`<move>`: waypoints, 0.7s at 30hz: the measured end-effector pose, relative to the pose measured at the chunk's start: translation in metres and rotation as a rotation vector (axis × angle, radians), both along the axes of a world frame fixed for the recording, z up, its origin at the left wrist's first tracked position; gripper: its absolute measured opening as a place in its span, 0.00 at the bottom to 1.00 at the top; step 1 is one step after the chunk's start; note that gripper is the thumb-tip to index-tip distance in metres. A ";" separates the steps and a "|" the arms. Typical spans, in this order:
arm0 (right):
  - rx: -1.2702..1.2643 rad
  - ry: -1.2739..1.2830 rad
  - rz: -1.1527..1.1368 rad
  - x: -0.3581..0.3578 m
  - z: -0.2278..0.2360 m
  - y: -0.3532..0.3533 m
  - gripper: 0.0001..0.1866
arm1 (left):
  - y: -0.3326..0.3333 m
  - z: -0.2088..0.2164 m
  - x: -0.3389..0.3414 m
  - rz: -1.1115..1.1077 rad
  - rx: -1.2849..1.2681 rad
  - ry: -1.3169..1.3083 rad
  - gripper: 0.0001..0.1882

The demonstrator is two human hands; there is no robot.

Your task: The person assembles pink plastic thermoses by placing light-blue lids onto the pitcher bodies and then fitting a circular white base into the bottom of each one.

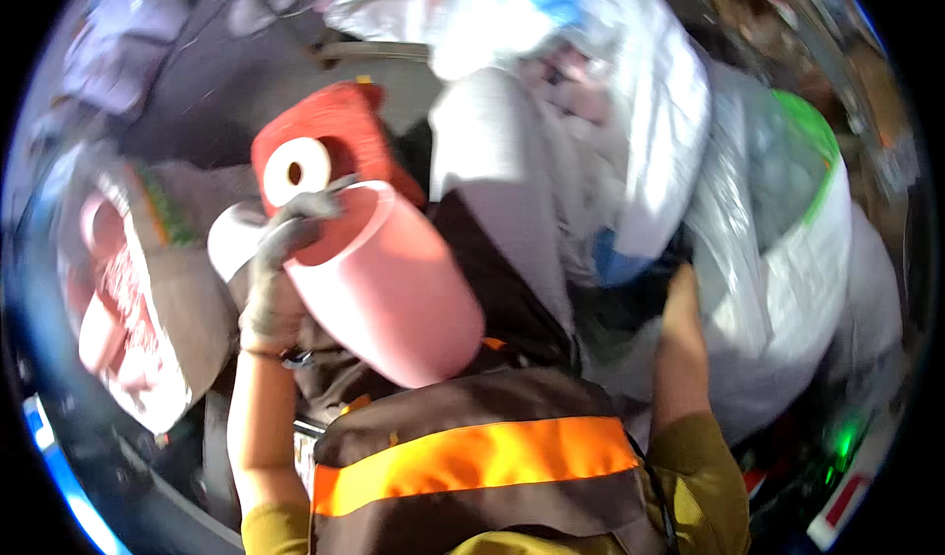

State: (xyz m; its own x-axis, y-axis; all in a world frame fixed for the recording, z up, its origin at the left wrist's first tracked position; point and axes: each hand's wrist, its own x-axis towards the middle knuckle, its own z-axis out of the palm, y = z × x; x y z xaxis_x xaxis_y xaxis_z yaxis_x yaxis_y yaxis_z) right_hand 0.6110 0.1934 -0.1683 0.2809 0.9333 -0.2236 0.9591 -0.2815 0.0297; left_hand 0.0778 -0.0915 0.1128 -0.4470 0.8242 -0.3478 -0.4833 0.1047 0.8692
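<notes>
My left hand, in a grey glove, is closed over the rim of a pink plastic tub. The tub lies tilted above my lap, its open mouth toward the upper left. Just beyond that hand is a red block-shaped item with a pale ring-shaped piece against it. On the right, my right hand reaches down between plastic bags, into a dark gap beside a blue patch. Its fingers are hidden there, so what they touch does not show.
To the left stands an open sack with pink plastic pieces. A large translucent white bag rises ahead, with a green-edged white sack at the right. A brown apron with an orange stripe covers my front.
</notes>
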 end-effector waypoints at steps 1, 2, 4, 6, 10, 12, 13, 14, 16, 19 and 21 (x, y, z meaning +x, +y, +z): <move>0.083 0.033 -0.041 0.020 0.001 0.001 0.24 | 0.010 0.000 0.001 -0.012 0.008 -0.032 0.13; 0.163 0.078 -0.090 0.038 0.000 -0.004 0.24 | 0.020 -0.001 -0.001 -0.039 0.011 -0.070 0.13; 0.315 0.215 -0.105 0.048 0.004 -0.005 0.25 | 0.020 0.008 -0.009 -0.067 0.038 -0.175 0.14; 0.318 0.286 -0.035 0.050 0.029 -0.025 0.25 | 0.017 0.014 -0.012 -0.070 -0.018 -0.080 0.18; 0.157 0.407 0.454 -0.065 0.238 -0.077 0.22 | 0.002 0.023 -0.014 -0.157 -0.105 0.081 0.22; 0.519 0.663 0.599 -0.092 0.276 -0.074 0.20 | 0.008 0.035 -0.019 -0.402 -0.019 -0.090 0.25; 0.417 0.865 0.537 -0.108 0.294 -0.070 0.20 | 0.007 0.032 -0.023 -0.441 -0.005 -0.069 0.23; 0.311 1.055 0.468 -0.122 0.312 -0.066 0.20 | 0.006 0.026 -0.026 -0.481 0.016 -0.049 0.22; 0.161 1.338 0.368 -0.157 0.325 -0.061 0.21 | 0.011 0.016 -0.036 -0.592 0.062 0.107 0.19; -0.013 1.557 0.289 -0.208 0.324 -0.062 0.21 | 0.010 0.020 -0.046 -0.711 -0.150 0.514 0.17; -0.075 1.590 0.213 -0.243 0.325 -0.070 0.19 | 0.016 0.039 -0.050 -0.820 -0.385 0.772 0.17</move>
